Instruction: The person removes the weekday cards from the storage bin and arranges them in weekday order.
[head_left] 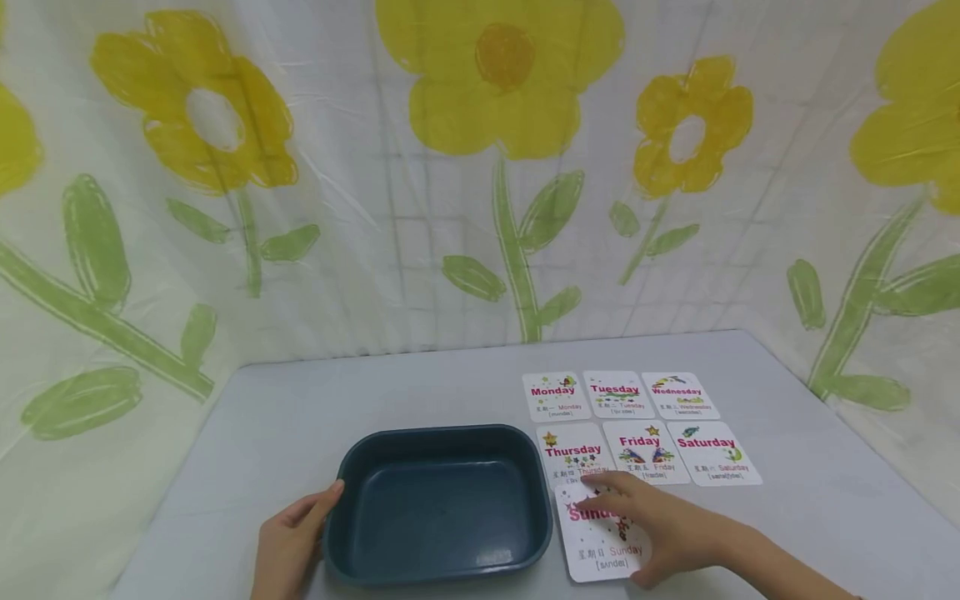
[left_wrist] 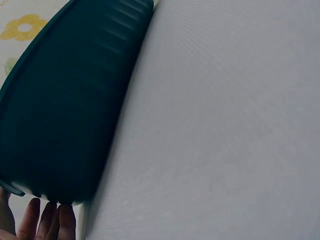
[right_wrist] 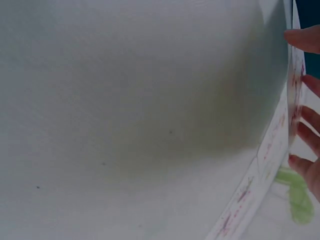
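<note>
My left hand (head_left: 292, 537) holds the left side of a dark teal plastic basin (head_left: 438, 577), its thumb at the rim and fingers against the outer wall. In the left wrist view, those fingers (left_wrist: 47, 220) touch the basin's end (left_wrist: 65, 115). My right hand (head_left: 675, 525) holds a white "Sunday" card (head_left: 607, 554) between thumb and fingers, partly covering its print. That card overlaps the lower edge of the "Thursday" card (head_left: 573, 450). Seen edge-on in the right wrist view, the Sunday card (right_wrist: 295, 90) stands a little off the table, thumb and fingertips along it.
Behind the right hand lie two rows of cards: Monday (head_left: 555, 396), Tuesday (head_left: 618, 394) and Wednesday (head_left: 680, 396) at the back, Friday (head_left: 645, 452) and Saturday (head_left: 714, 452) beside Thursday in front. A flower-printed curtain (head_left: 337, 275) borders the pale table (head_left: 300, 408).
</note>
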